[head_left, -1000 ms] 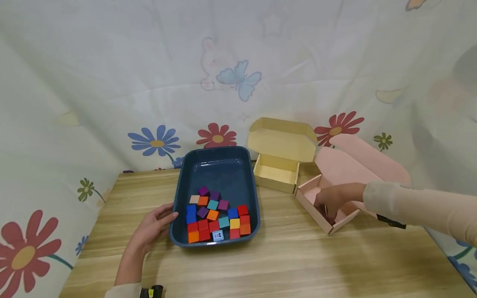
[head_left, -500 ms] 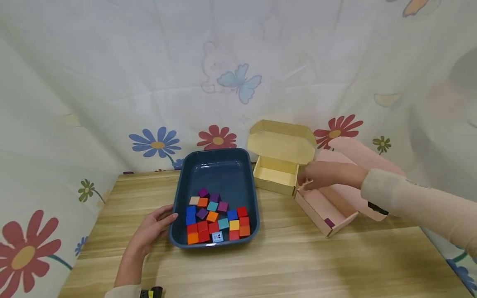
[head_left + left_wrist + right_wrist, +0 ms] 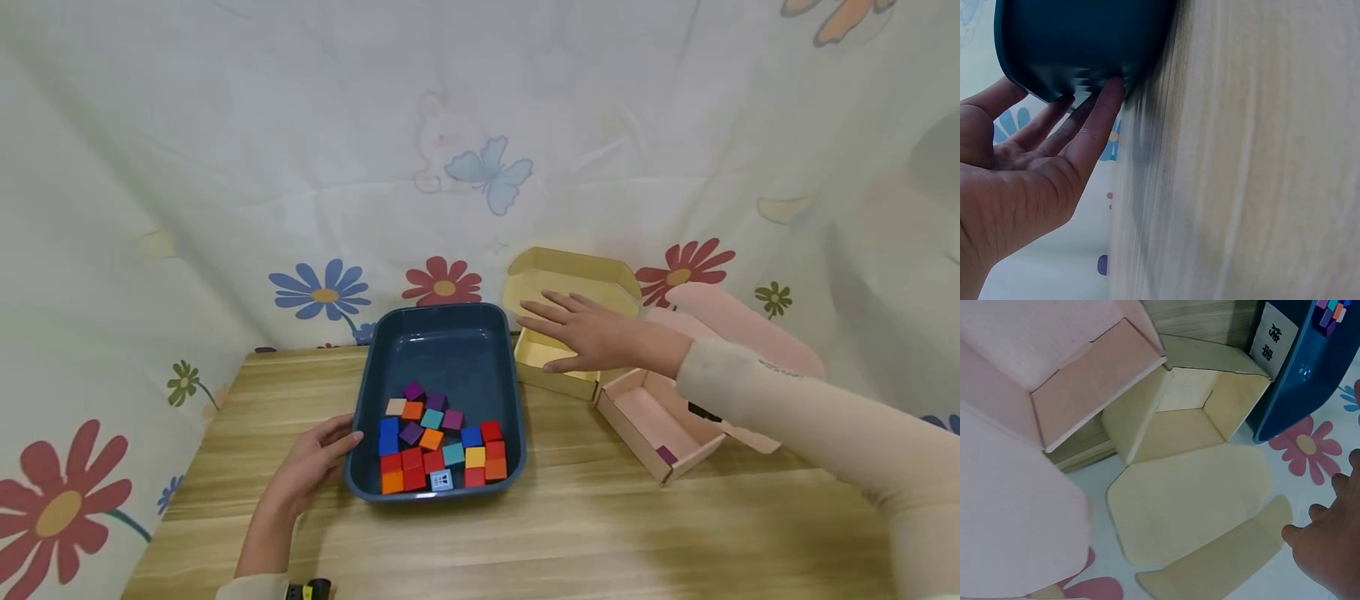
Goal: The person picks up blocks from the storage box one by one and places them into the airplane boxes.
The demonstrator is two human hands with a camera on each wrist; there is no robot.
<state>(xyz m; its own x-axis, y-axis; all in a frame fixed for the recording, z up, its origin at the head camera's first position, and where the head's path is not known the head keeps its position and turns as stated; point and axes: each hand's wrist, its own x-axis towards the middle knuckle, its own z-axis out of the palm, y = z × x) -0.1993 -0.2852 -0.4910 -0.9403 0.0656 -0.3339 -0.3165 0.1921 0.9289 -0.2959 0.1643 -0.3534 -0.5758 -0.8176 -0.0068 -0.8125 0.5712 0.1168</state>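
Observation:
My left hand [image 3: 318, 462] rests at the left side of a dark blue tray [image 3: 442, 321], thumb at the rim. In the left wrist view its fairly straight fingers [image 3: 1100, 122] touch the tray's outer wall. Several coloured cubes [image 3: 431, 437] lie in the tray's near half, among them red, orange, blue and purple ones. My right hand [image 3: 588, 333] hovers in front of the open yellow box [image 3: 555, 379], fingers spread and nothing held. To its right stands an open pink box [image 3: 633, 429] with a purple cube [image 3: 666, 455] in its near corner. My right forearm hides part of the pink box.
A wooden table [image 3: 525, 550] carries the tray and both boxes. Behind them hangs a flower-print cloth [image 3: 337, 167]. The yellow box stands right beside the tray, the pink box at its right. A white label [image 3: 1274, 340] is on the tray's outer wall.
My right hand has come out of the pink box and moved left, its fingers spreading over the yellow box. A purple cube now shows in the pink box. My left hand stays at the tray.

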